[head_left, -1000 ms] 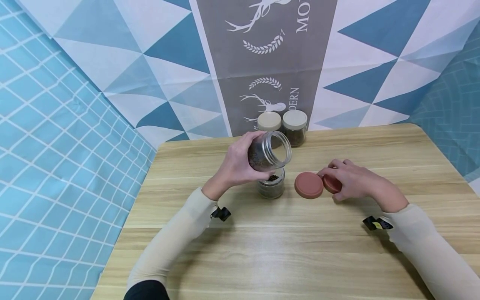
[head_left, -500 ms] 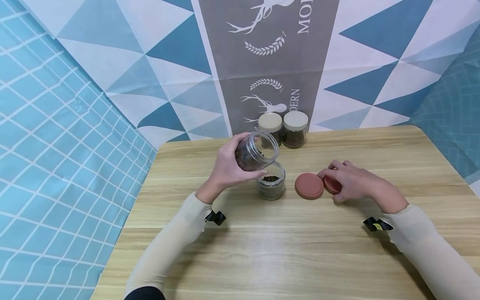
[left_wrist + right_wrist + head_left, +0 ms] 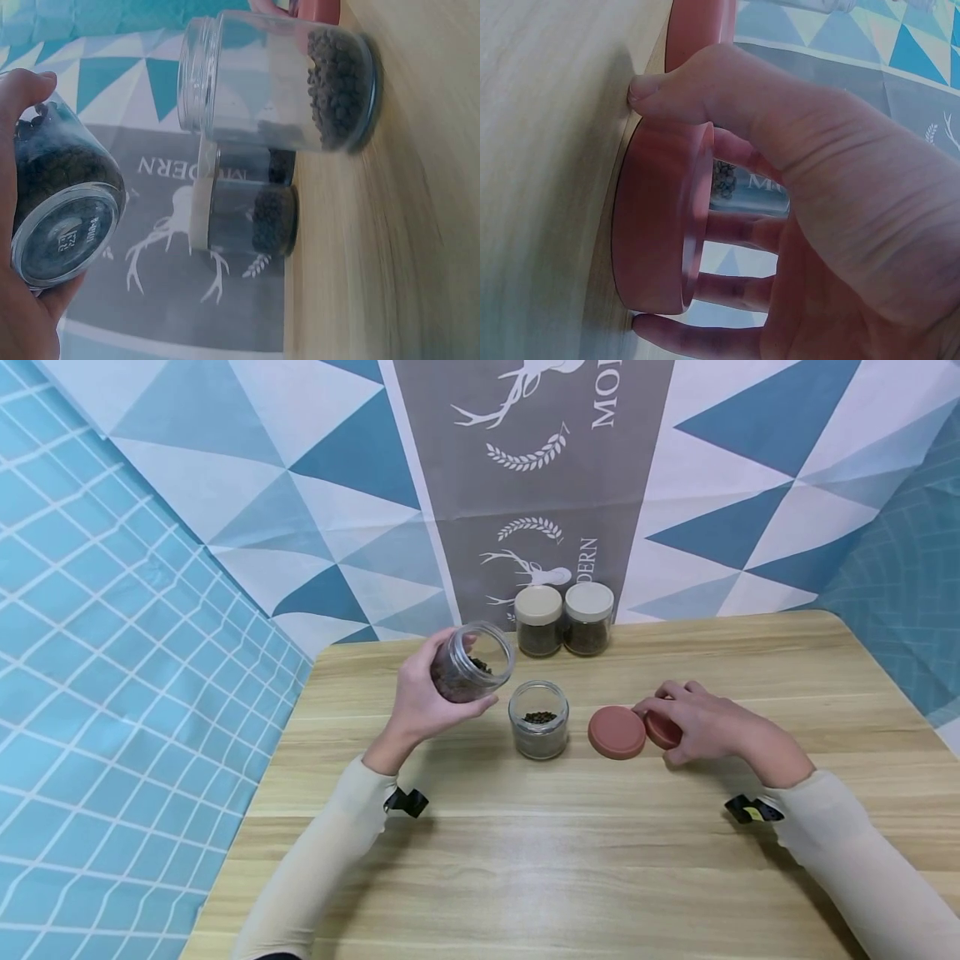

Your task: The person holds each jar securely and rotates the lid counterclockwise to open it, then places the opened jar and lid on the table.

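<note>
My left hand (image 3: pixel 418 695) grips a clear glass jar (image 3: pixel 459 672) with dark grains inside, tilted with its uncovered mouth to the upper right, above the table. In the left wrist view the tilted jar's embossed base (image 3: pixel 67 236) faces the camera. To its right an uncovered glass jar (image 3: pixel 538 742) stands upright, with a low layer of dark, peppercorn-like grains (image 3: pixel 337 86). My right hand (image 3: pixel 708 727) holds a red round lid (image 3: pixel 660 217) on the table, thumb and fingers around its rim. A second red lid (image 3: pixel 617 732) lies flat just left of that hand.
Two jars with pale lids, a cream-lidded jar (image 3: pixel 538 631) and a white-lidded jar (image 3: pixel 588 631), stand side by side at the table's back edge. Behind them hangs a patterned cloth (image 3: pixel 540 468). The wooden table (image 3: pixel 525 860) extends toward the front.
My left hand has moved left with the tilted jar, away from above the standing jar, whose mouth now shows fully. The right hand has stayed at the red lid.
</note>
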{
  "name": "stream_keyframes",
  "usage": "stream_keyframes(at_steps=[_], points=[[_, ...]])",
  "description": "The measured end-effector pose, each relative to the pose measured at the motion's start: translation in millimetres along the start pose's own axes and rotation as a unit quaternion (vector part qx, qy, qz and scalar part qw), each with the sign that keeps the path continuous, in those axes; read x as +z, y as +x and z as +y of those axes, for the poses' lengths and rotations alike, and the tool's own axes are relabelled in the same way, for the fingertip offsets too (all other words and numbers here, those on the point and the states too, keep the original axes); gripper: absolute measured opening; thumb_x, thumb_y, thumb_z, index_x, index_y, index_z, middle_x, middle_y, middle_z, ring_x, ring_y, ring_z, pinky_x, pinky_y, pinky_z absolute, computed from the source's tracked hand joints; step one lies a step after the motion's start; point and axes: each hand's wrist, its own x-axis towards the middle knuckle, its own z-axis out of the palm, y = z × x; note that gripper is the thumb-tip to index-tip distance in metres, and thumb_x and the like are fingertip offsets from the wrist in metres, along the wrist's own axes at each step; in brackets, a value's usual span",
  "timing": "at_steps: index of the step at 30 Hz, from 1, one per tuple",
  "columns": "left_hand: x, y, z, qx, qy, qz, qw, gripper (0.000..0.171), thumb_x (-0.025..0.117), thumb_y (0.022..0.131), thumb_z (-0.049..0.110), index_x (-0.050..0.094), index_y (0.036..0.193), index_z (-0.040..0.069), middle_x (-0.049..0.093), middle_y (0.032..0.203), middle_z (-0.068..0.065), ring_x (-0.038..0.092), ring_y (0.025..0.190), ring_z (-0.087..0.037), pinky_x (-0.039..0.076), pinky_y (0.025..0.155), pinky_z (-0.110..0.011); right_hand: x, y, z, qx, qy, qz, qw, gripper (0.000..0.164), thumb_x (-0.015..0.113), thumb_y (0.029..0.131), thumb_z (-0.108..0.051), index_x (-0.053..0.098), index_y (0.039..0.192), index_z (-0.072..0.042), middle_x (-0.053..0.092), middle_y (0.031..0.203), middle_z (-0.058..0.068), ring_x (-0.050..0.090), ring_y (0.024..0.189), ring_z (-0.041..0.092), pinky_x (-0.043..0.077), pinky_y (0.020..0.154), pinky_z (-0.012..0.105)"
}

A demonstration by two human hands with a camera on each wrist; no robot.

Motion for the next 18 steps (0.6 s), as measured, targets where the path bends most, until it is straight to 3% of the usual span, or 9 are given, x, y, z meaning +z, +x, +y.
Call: stream_keyframes(at_steps=[5, 9, 15, 18], points=[[-9.5, -6.3, -6.4, -0.030, 0.008, 0.013, 0.9994, 0.096, 0.107, 0.065, 0.020, 0.064, 0.150, 0.003, 0.079, 0.138, -0.017, 0.077, 0.127, -0.035, 0.059, 0.112, -0.036, -0.4, 0.2, -1.0, 0.000, 0.000, -0.001, 1.000, 0.082, 0.098, 0.072, -0.026, 0.070, 0.149, -0.020, 0.063, 0.141, 0.017, 0.056, 0.115, 0.037, 0.058, 0.075, 0.043], [-13.7, -9.9, -9.9, -0.042, 0.001, 0.019, 0.9989, 0.096, 0.106, 0.067, 0.018, 0.063, 0.151, 0.001, 0.079, 0.138, -0.017, 0.078, 0.127, -0.036, 0.055, 0.112, -0.021, -0.9, -0.2, -1.6, 0.001, 0.000, -0.002, 1.000, 0.082, 0.099, 0.072, -0.025, 0.070, 0.149, -0.019, 0.063, 0.141, 0.018, 0.056, 0.115, 0.037, 0.058, 0.075, 0.044], [-16.7, -13.4, -12.1, -0.054, -0.065, 0.020, 0.9962, 0.091, 0.103, 0.069, 0.006, 0.061, 0.150, -0.001, 0.079, 0.140, -0.020, 0.078, 0.128, -0.037, 0.056, 0.112, -0.015, -0.3, -0.2, -1.5, 0.001, -0.001, -0.001, 1.000, 0.081, 0.098, 0.073, -0.025, 0.070, 0.149, -0.019, 0.063, 0.141, 0.018, 0.056, 0.115, 0.037, 0.058, 0.076, 0.044], [-17.9, -14.3, -12.7, -0.069, -0.105, 0.019, 0.9920, 0.089, 0.101, 0.070, 0.000, 0.061, 0.149, 0.000, 0.077, 0.142, -0.021, 0.078, 0.129, -0.026, 0.058, 0.112, -0.018, 0.4, -0.2, -1.0, 0.000, -0.001, -0.001, 1.000, 0.080, 0.098, 0.074, -0.026, 0.070, 0.149, -0.019, 0.063, 0.141, 0.017, 0.056, 0.115, 0.037, 0.057, 0.075, 0.043]])
